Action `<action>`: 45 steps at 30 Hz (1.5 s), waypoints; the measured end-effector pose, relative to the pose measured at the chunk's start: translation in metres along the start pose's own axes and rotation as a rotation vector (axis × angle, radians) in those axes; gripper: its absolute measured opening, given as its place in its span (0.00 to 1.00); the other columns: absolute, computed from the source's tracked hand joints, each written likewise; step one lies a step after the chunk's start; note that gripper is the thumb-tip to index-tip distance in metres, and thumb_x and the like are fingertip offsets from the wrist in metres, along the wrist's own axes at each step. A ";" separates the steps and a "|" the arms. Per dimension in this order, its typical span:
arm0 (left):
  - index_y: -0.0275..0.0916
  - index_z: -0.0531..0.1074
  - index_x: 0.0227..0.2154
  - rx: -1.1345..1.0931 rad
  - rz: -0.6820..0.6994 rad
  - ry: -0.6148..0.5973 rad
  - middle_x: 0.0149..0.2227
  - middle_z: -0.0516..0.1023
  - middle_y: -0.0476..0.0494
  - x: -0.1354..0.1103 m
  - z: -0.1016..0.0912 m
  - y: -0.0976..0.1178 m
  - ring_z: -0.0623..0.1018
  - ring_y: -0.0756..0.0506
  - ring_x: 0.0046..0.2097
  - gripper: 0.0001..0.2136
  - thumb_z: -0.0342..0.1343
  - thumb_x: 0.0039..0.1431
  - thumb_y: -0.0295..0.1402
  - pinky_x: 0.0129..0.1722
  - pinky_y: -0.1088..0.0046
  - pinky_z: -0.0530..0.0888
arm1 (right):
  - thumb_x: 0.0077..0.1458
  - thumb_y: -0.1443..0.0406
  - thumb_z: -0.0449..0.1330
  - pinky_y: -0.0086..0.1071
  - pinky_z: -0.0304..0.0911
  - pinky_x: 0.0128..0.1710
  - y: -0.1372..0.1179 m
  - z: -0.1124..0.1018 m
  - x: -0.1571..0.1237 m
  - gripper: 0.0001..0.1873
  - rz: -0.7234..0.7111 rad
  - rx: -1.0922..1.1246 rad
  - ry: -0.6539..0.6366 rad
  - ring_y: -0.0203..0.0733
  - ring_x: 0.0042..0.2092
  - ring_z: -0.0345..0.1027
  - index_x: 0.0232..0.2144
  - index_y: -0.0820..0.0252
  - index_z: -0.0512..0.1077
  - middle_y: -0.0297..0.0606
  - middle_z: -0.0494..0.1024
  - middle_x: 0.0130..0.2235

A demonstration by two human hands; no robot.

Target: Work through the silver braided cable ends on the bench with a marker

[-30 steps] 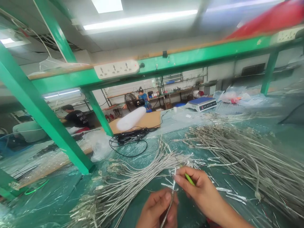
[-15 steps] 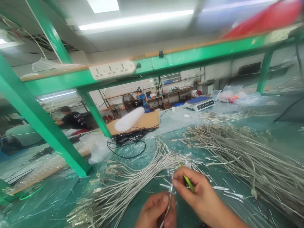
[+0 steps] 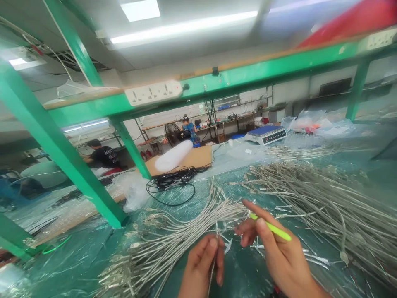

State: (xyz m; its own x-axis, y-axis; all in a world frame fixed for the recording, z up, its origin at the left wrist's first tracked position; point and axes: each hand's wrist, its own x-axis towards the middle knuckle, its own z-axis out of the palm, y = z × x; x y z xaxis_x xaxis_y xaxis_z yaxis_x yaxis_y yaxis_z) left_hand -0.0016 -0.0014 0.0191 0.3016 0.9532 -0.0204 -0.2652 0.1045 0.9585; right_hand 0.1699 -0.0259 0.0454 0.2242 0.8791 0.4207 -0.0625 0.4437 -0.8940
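My left hand point(image 3: 203, 263) pinches a thin silvery cable point(image 3: 212, 271) near its end, which points up past the fingertips. My right hand point(image 3: 276, 248), to its right and apart from the cable, holds a slim tool with a yellow-green handle point(image 3: 274, 229) between thumb and fingers. The index finger stretches forward; the tool's tip is hard to make out. Behind my hands lies a fanned bundle of silvery cables point(image 3: 182, 238), with connectors at its left ends. Foil scraps point(image 3: 316, 260) are scattered about my right hand.
A larger heap of grey cables point(image 3: 313, 194) spreads over the right of the green bench. Farther back are a coiled black cable point(image 3: 173, 180), a white roll point(image 3: 174, 155) and a scale point(image 3: 266, 134). A green frame post point(image 3: 83, 165) rises at left. Two people work beyond.
My right hand has moved right, away from the cable end, and the tool's handle has turned to lie flatter. My left hand keeps the cable, shifted slightly left.
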 end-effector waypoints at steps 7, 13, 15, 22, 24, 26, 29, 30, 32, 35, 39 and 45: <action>0.37 0.72 0.31 0.057 0.010 0.053 0.18 0.66 0.55 0.001 -0.001 -0.001 0.61 0.54 0.15 0.16 0.53 0.58 0.47 0.17 0.77 0.56 | 0.60 0.53 0.55 0.29 0.64 0.27 -0.002 0.004 0.001 0.17 0.074 0.068 -0.067 0.39 0.26 0.67 0.27 0.58 0.72 0.35 0.73 0.24; 0.37 0.72 0.31 0.148 0.023 0.048 0.18 0.66 0.54 -0.002 0.001 -0.001 0.63 0.54 0.16 0.16 0.53 0.58 0.46 0.18 0.77 0.57 | 0.60 0.54 0.56 0.28 0.65 0.28 0.000 0.006 0.003 0.17 0.187 0.116 -0.172 0.36 0.26 0.67 0.25 0.59 0.69 0.33 0.72 0.24; 0.37 0.71 0.31 0.158 0.029 0.040 0.18 0.66 0.54 -0.002 0.001 -0.001 0.63 0.54 0.16 0.15 0.53 0.59 0.46 0.18 0.77 0.57 | 0.60 0.54 0.55 0.27 0.64 0.28 0.000 0.006 0.003 0.18 0.189 0.108 -0.177 0.36 0.26 0.67 0.25 0.60 0.69 0.33 0.72 0.24; 0.37 0.70 0.31 0.176 0.043 -0.006 0.17 0.66 0.55 -0.002 0.000 -0.004 0.63 0.53 0.15 0.14 0.51 0.60 0.44 0.18 0.77 0.56 | 0.60 0.54 0.54 0.27 0.64 0.28 0.000 0.007 0.004 0.19 0.197 0.121 -0.179 0.35 0.26 0.66 0.24 0.60 0.69 0.33 0.72 0.24; 0.37 0.70 0.31 0.179 0.040 -0.012 0.17 0.66 0.55 -0.002 0.000 -0.005 0.63 0.53 0.15 0.14 0.51 0.60 0.44 0.18 0.77 0.55 | 0.60 0.54 0.54 0.27 0.63 0.28 0.000 0.007 0.004 0.19 0.202 0.123 -0.183 0.35 0.26 0.66 0.24 0.60 0.69 0.33 0.71 0.24; 0.37 0.69 0.31 0.171 0.033 -0.014 0.17 0.65 0.55 -0.002 -0.001 -0.006 0.63 0.53 0.15 0.14 0.51 0.60 0.44 0.17 0.77 0.55 | 0.61 0.54 0.54 0.27 0.63 0.28 -0.001 0.007 0.003 0.19 0.207 0.118 -0.182 0.35 0.26 0.65 0.24 0.60 0.69 0.33 0.71 0.24; 0.37 0.70 0.31 0.160 0.033 -0.020 0.17 0.65 0.55 -0.002 0.000 -0.006 0.63 0.54 0.15 0.14 0.51 0.61 0.44 0.18 0.77 0.56 | 0.61 0.54 0.54 0.27 0.62 0.29 0.000 0.006 0.002 0.19 0.205 0.111 -0.180 0.35 0.26 0.65 0.24 0.59 0.68 0.32 0.71 0.23; 0.37 0.70 0.31 0.159 0.034 -0.024 0.17 0.65 0.55 -0.002 0.000 -0.006 0.63 0.54 0.15 0.14 0.51 0.61 0.44 0.18 0.77 0.56 | 0.61 0.54 0.54 0.28 0.62 0.29 0.000 0.006 0.002 0.19 0.205 0.111 -0.177 0.35 0.26 0.65 0.24 0.59 0.68 0.32 0.71 0.23; 0.37 0.70 0.31 0.155 0.037 -0.028 0.17 0.65 0.55 -0.002 0.000 -0.006 0.63 0.54 0.15 0.15 0.51 0.61 0.44 0.18 0.77 0.56 | 0.61 0.54 0.54 0.28 0.61 0.29 0.002 0.006 0.003 0.18 0.203 0.115 -0.173 0.35 0.26 0.64 0.24 0.59 0.68 0.32 0.71 0.24; 0.37 0.71 0.31 0.150 0.032 -0.023 0.17 0.65 0.55 -0.002 0.000 -0.006 0.63 0.54 0.15 0.15 0.51 0.60 0.45 0.18 0.77 0.56 | 0.61 0.54 0.54 0.28 0.61 0.29 0.003 0.006 0.004 0.19 0.198 0.115 -0.170 0.35 0.26 0.64 0.24 0.59 0.68 0.32 0.71 0.24; 0.36 0.71 0.31 0.125 0.023 -0.031 0.17 0.65 0.55 -0.002 -0.001 -0.007 0.63 0.54 0.15 0.15 0.51 0.60 0.45 0.17 0.77 0.55 | 0.61 0.54 0.54 0.27 0.61 0.28 0.002 0.006 0.003 0.19 0.193 0.095 -0.197 0.34 0.26 0.64 0.23 0.59 0.68 0.31 0.70 0.23; 0.36 0.72 0.31 0.033 -0.010 -0.076 0.16 0.65 0.55 -0.001 -0.001 -0.006 0.62 0.54 0.14 0.15 0.52 0.60 0.44 0.16 0.78 0.55 | 0.61 0.54 0.54 0.27 0.61 0.28 0.000 0.007 0.004 0.20 0.207 0.109 -0.195 0.35 0.25 0.64 0.22 0.59 0.67 0.32 0.70 0.22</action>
State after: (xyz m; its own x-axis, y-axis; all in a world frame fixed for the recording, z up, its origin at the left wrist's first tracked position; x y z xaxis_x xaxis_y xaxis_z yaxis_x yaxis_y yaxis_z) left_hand -0.0015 -0.0030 0.0136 0.3735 0.9276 -0.0097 -0.2322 0.1036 0.9671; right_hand 0.1640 -0.0209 0.0479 0.0054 0.9649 0.2624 -0.1941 0.2584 -0.9463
